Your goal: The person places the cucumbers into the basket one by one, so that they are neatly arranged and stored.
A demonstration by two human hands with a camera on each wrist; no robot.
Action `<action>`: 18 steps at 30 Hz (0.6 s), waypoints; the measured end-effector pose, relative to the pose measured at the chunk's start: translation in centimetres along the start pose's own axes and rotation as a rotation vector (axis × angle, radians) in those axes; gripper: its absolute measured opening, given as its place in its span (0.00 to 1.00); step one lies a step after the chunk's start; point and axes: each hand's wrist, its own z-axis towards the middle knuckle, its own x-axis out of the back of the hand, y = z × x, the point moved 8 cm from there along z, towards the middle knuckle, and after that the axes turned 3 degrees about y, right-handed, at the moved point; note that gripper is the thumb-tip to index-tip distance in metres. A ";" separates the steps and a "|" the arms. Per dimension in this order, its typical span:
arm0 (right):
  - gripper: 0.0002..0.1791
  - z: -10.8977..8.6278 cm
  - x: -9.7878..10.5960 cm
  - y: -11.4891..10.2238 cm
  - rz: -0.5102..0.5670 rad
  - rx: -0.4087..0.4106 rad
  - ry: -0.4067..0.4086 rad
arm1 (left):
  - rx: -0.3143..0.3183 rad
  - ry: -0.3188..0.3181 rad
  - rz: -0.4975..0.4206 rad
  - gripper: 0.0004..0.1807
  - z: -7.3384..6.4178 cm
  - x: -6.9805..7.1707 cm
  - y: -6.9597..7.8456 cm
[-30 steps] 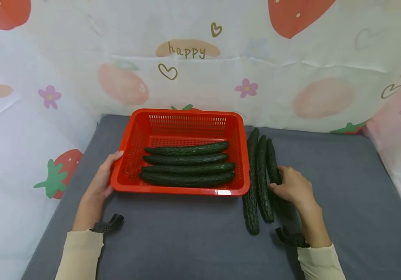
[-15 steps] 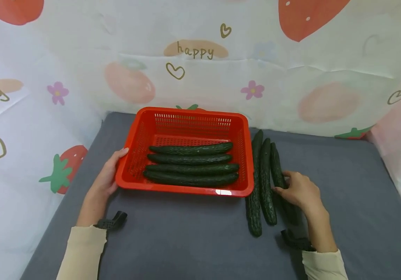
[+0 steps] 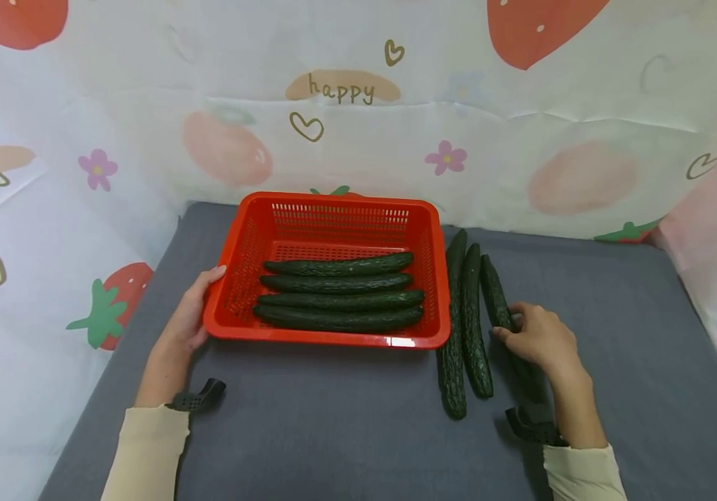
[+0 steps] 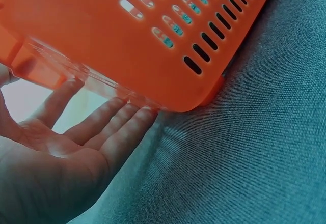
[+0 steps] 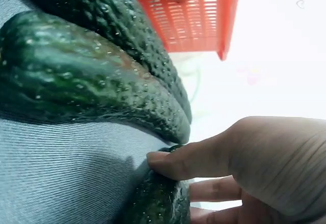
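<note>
My left hand [image 3: 190, 316] holds the left side of a red plastic basket [image 3: 327, 339]. In the left wrist view its fingertips [image 4: 145, 113] touch the underside of the basket's rim, and the thumb is mostly cut off at the left edge. Several dark green cucumbers [image 3: 341, 302] lie side by side across the basket. My right hand [image 3: 540, 337] grips a cucumber [image 3: 496, 292] to the right of the basket, thumb on one side and fingers on the other. Part of that cucumber is hidden under the hand. It slants away from two more cucumbers [image 3: 474, 327] [image 3: 452, 369] on the table.
A grey cloth covers the table [image 3: 333, 424]. Behind it hangs a pale curtain [image 3: 489, 125] printed with strawberries, hearts and flowers. The leftmost loose cucumber lies close along the basket's right wall. A black strap mount sits on each wrist.
My right hand has shifted slightly right, and the cucumber in its grip has turned and parted from the two beside it. The left hand stays at the basket; the head view sways a little.
</note>
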 end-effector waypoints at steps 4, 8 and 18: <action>0.37 0.0 0.3 0.2 0.032 0.024 0.010 | -0.006 -0.016 -0.011 0.13 0.1 -0.2 0.1; 0.36 0.0 0.6 0.9 0.059 0.021 0.015 | -0.005 -0.029 -0.016 0.12 0.0 -0.3 0.1; 0.37 -0.1 2.6 1.7 0.135 0.033 0.130 | 0.004 -0.037 -0.021 0.13 -0.1 -0.3 0.0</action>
